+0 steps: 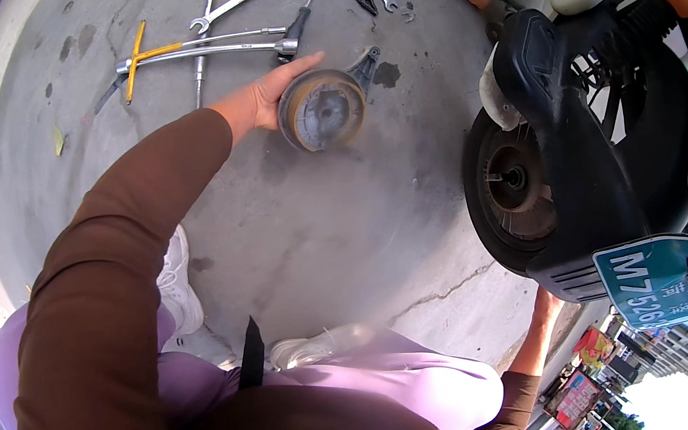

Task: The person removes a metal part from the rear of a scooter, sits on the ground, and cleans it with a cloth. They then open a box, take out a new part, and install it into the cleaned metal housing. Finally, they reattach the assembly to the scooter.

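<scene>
Head view, left hand (275, 93) holding drum (328, 111), right (547, 308) obscured

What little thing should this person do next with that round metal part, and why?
Perhaps have the left hand lay the round metal part flat on the ground, clear of the yellow T-handled wrench. That hand holds it by one side only, while the right hand is away at the scooter's rear, not supporting it.
</scene>
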Demonstrator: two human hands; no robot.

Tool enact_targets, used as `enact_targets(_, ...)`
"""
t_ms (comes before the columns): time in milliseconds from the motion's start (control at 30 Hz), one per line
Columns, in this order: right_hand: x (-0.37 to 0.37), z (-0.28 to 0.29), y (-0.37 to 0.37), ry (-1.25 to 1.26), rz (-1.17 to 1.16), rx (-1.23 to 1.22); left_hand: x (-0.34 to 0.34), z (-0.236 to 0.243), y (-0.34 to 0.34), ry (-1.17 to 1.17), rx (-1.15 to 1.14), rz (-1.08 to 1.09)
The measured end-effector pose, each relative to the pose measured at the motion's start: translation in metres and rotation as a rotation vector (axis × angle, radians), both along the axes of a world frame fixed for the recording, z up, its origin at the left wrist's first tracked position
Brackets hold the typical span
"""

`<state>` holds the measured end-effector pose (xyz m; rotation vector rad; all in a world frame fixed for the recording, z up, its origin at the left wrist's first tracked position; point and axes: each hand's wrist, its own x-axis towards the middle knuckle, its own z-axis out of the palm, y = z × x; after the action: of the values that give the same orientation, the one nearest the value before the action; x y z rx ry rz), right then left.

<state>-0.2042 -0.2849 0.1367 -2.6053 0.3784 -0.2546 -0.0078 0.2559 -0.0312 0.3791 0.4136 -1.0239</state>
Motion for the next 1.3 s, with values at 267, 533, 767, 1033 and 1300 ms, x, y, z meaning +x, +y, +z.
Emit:
enact_targets(267, -0.075, 0.052, 0.053, 0.758, -0.176, -0.046, 0.046, 0.007, 0.015, -0.156, 0.107, -0.396)
enact_targets(533, -0.061, -0.057, 0.191, 1.215, 0.736, 0.069, 0.018, 0.027, 0.014, -0.159, 0.404, -0.482)
enact_targets(767, 0.015, -0.129, 0.321, 0.552, 0.412, 0.488, -0.039, 0.012, 0.075, -0.097, 0.395, -0.255)
enact_targets(1033, 0.043, -0.185, 0.408, 0.538, 0.144, 1.032, -0.100, -0.029, 0.112, -0.080, 0.395, 0.243)
enact_targets(1300, 0.046, -0.179, 0.457, 0.558, 0.216, 0.935, -0.114, -0.052, 0.109, 0.007, 0.459, 0.372)
